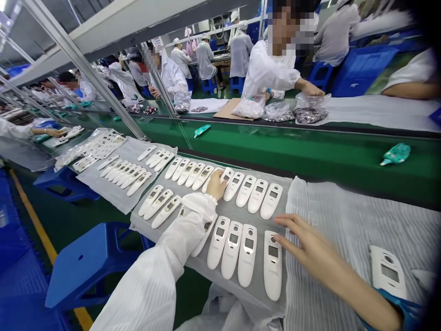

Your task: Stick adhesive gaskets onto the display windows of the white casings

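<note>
White casings (257, 197) lie between both hands (305, 236).

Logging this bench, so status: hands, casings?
Left hand at back white casings, grip unclear. Right hand open, near front white casing. Left sleeve partly hides others.

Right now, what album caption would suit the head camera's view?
Bare left hand and right hand among rows of long white plastic casings, beside a flat green belt.
</note>
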`<move>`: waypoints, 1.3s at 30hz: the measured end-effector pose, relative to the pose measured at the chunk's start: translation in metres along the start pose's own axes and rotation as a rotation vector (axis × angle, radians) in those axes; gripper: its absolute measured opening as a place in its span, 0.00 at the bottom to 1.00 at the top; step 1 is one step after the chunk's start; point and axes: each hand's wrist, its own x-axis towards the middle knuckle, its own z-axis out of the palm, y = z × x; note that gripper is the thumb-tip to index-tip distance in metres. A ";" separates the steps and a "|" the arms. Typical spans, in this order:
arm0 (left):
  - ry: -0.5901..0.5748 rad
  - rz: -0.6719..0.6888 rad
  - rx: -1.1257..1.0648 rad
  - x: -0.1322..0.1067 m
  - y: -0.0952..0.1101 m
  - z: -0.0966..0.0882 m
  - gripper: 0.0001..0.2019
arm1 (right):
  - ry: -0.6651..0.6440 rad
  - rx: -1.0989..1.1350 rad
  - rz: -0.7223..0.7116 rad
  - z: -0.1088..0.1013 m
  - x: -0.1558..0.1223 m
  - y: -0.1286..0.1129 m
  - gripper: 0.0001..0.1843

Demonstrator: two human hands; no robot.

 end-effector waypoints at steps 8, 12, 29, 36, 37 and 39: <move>-0.158 0.210 0.205 -0.020 -0.016 -0.002 0.22 | 0.349 -0.188 0.146 -0.035 -0.050 0.076 0.23; -0.212 0.171 0.247 -0.027 -0.004 -0.004 0.28 | 0.385 -0.487 0.449 -0.045 -0.084 0.112 0.29; -1.120 -0.275 -0.814 -0.181 0.138 0.061 0.29 | 0.192 1.074 0.389 -0.060 -0.072 0.028 0.18; -1.076 -0.386 -0.983 -0.184 0.146 0.056 0.25 | 0.279 0.896 0.309 -0.069 -0.082 0.033 0.17; -1.072 -0.388 -0.998 -0.184 0.147 0.055 0.26 | 0.313 0.838 0.330 -0.070 -0.087 0.040 0.18; -1.061 -0.385 -1.026 -0.185 0.150 0.053 0.27 | 0.417 0.622 0.398 -0.069 -0.099 0.060 0.20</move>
